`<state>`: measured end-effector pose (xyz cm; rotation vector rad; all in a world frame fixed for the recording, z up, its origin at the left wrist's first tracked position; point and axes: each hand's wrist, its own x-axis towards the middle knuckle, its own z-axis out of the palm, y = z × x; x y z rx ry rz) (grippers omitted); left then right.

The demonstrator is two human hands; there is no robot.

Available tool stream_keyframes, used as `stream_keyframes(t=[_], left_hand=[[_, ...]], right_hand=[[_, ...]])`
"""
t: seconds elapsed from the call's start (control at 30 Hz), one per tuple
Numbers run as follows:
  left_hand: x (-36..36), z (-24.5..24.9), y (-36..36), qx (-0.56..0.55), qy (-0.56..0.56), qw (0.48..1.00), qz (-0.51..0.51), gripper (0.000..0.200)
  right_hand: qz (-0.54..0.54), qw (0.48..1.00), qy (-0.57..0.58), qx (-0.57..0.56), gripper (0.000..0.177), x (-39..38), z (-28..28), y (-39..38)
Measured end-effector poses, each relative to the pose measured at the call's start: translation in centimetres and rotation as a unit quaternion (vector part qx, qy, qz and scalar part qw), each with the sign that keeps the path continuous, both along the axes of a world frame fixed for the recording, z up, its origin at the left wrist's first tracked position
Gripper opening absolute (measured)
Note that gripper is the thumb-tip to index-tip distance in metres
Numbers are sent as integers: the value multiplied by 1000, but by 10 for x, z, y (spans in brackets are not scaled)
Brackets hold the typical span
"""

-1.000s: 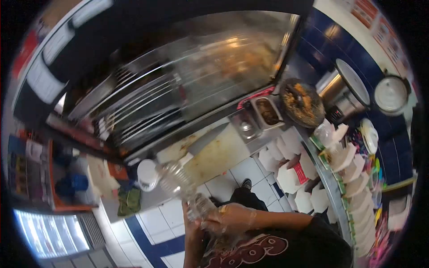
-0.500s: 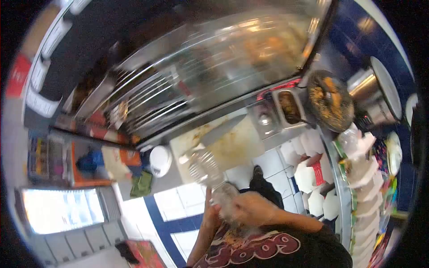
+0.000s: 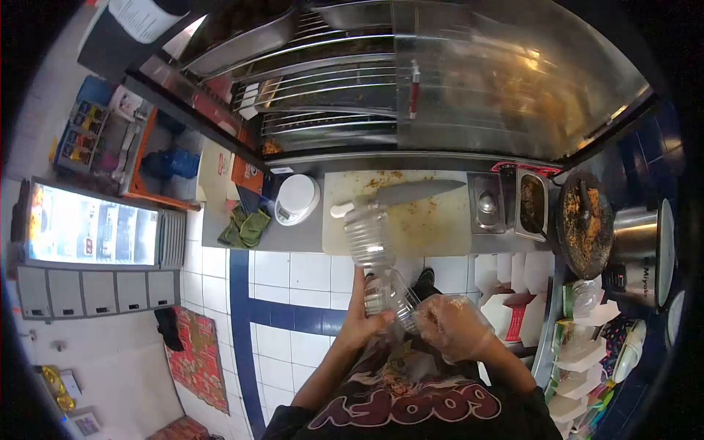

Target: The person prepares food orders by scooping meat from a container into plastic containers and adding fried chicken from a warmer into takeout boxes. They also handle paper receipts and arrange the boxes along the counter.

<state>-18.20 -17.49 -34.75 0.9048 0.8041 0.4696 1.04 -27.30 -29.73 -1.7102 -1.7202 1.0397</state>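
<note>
Clear ribbed plastic containers (image 3: pixel 369 236) stand out in front of my chest. My left hand (image 3: pixel 364 324) is wrapped round the lower part of them. My right hand (image 3: pixel 453 326), in a clear plastic glove, is closed against the right side of the clear plastic; what its fingers hold is hidden. Beyond them, a large knife (image 3: pixel 418 192) with a white handle lies on a stained cutting board (image 3: pixel 447 227).
A white scale (image 3: pixel 297 196) and green cloth (image 3: pixel 246 226) sit left of the board. On the right are metal trays (image 3: pixel 531 202), a dark round pan (image 3: pixel 584 224), a metal pot (image 3: pixel 636 253) and white boxes (image 3: pixel 502 315). A glass cabinet (image 3: pixel 469 110) stands behind.
The view has turned and become sharper. My right hand has moved a little away from my left, and more of the clear plastic shows between them.
</note>
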Motion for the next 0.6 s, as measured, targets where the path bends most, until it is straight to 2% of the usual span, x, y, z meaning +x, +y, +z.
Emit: stream_keyframes(t=[0.13,0.2,0.27,0.3,0.37,0.4,0.47,0.6], left_hand=[[-6,0,1,9,-12,1000,24,121],[-8,9,6,89,-27,996,15,119],[-8,17,10,108,-32,994,10,119],[-8,21,12,131,-36,991,7,119],[-6,35,15,124,-52,991,1,119],[-5,37,18,117,-65,991,1,119],[-9,34,23,125,-84,988,-32,119],[-12,40,31,113,-129,981,-92,118]], right_hand=[[-85,996,-6,-15,18,-19,12,1],[-126,992,-7,-4,18,-30,16,4],[-173,980,-21,99,19,-41,21,11],[-179,979,-24,97,19,-43,25,13],[-119,991,-28,48,16,-45,35,17],[-129,990,-32,47,16,-48,34,14],[-203,975,35,88,12,-58,29,6],[-262,962,32,76,10,-67,38,-7]])
